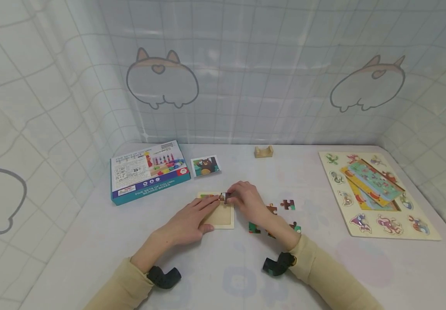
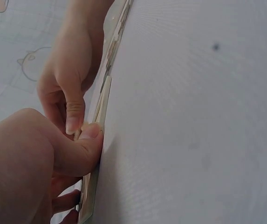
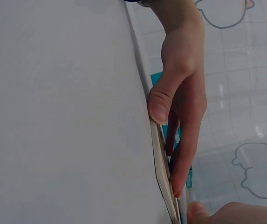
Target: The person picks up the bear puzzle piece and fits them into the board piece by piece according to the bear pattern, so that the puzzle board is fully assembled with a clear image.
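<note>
A small wooden puzzle tray (image 1: 224,217) lies on the table in the middle of the head view, with colored pieces along its far edge. My left hand (image 1: 188,220) rests on the tray's left side, its fingers fairly straight and reaching to the far edge; the left wrist view shows its thumb (image 2: 90,133) on the near rim. At the tray's far right corner, my right hand (image 1: 249,204) pinches a puzzle piece (image 1: 226,198) between thumb and fingers. That piece is partly hidden by the fingertips. Several loose puzzle pieces (image 1: 287,204) lie right of the tray, some behind the right forearm.
A picture card with a bear (image 1: 205,166) lies beyond the tray, beside a beaded-boxes carton (image 1: 149,172) at left. A small wooden holder (image 1: 263,151) stands at the back. On the right lies an animal puzzle board (image 1: 356,228) with colorful boards (image 1: 377,181) on it.
</note>
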